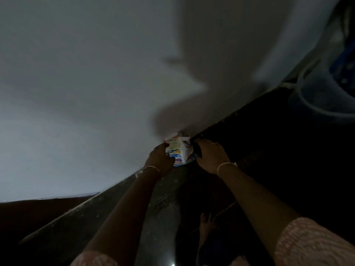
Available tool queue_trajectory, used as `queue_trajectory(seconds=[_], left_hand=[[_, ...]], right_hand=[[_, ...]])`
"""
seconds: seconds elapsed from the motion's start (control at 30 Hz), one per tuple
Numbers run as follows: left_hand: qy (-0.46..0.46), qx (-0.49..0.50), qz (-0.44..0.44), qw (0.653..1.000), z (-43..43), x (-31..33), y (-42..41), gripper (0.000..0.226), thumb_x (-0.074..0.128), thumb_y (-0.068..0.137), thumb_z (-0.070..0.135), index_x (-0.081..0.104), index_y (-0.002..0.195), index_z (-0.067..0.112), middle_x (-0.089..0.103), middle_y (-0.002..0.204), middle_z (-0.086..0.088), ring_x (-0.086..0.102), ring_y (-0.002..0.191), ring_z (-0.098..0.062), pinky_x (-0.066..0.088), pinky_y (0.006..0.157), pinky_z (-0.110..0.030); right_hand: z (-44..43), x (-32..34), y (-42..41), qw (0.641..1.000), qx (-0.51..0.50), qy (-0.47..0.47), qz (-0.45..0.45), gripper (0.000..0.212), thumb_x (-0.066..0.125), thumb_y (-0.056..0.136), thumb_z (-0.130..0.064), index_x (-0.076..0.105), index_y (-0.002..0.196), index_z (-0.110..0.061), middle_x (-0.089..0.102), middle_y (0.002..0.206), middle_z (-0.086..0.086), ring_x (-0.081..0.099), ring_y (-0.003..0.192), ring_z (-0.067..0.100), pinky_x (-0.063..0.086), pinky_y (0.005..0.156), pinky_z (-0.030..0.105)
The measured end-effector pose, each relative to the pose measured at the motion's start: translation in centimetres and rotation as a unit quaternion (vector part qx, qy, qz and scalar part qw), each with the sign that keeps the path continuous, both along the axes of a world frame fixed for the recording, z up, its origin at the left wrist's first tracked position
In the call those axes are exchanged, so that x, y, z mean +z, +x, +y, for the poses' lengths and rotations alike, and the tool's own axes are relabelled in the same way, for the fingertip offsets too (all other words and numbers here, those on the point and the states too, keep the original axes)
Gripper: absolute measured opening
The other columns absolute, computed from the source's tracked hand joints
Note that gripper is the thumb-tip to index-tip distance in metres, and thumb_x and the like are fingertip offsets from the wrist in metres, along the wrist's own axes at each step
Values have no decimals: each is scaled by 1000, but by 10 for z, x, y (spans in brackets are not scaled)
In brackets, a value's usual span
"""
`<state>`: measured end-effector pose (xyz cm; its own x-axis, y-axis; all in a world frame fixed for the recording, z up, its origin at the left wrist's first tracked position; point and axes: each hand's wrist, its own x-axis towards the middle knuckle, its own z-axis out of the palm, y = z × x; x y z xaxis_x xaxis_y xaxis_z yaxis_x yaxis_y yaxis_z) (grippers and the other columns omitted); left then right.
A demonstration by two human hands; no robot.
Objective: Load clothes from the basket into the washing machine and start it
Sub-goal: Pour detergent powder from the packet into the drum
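Both arms reach down toward a small white packet [179, 150] with coloured wavy print, which stands at the foot of the pale wall [86, 93], where the wall meets the dark floor [157, 212]. The left hand [160, 160] is closed around the packet's left side, fingers curled against it. The right hand [211, 152] lies at the packet's right edge with its fingers bent over something dark; whether it grips the packet cannot be told. Each wrist wears a thin bangle. The washing machine [330, 77] shows blurred well to the right of and above the packet, its blue inside only just visible. A bare foot [206, 225] stands on the floor below the packet.
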<state>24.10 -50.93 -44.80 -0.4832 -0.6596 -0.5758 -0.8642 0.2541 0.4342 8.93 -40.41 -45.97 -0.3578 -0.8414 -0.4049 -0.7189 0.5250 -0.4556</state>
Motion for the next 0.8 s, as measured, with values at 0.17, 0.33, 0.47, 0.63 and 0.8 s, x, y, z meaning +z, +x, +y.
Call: queue_trajectory(seconds=[0.17, 0.33, 0.47, 0.63, 0.8], left_hand=[[-9, 21, 12, 1000, -24, -67, -9, 71, 61, 89, 23, 25, 149, 11, 33, 152, -11, 35, 137, -28, 32, 109, -32], [-11, 31, 9, 999, -38, -101, -11, 75, 61, 89, 23, 20, 151, 14, 31, 152, -12, 36, 137, -29, 34, 108, -33], [-22, 52, 18, 998, -38, -109, -10, 71, 60, 89, 22, 24, 149, 13, 36, 149, -13, 39, 134, -30, 37, 105, -35], [-10, 77, 21, 997, -33, -101, -11, 72, 61, 89, 20, 23, 149, 10, 38, 147, -15, 40, 133, -31, 36, 105, -33], [-15, 54, 29, 998, -27, -92, -11, 78, 63, 86, 16, 20, 151, 18, 33, 149, -17, 37, 133, -36, 38, 105, -39]], right_hand=[[-44, -74, -15, 999, 33, 6, -10, 59, 67, 82, -23, 45, 136, -18, 50, 139, 7, 47, 128, 27, 39, 106, 41], [-69, -119, -13, 998, -8, -41, -40, 45, 63, 88, -29, 52, 130, -16, 57, 130, 6, 52, 121, 25, 44, 100, 36], [-77, -125, -8, 999, -10, -19, -29, 31, 55, 93, -25, 61, 118, -9, 61, 123, 11, 54, 117, 25, 40, 96, 31], [-66, -111, -2, 995, -39, -24, -91, 32, 58, 92, -16, 61, 123, -10, 61, 128, 11, 54, 122, 26, 40, 100, 30], [-38, -95, 13, 986, -72, -44, -144, 26, 53, 94, -10, 65, 116, -3, 64, 121, 12, 57, 116, 26, 36, 82, -2]])
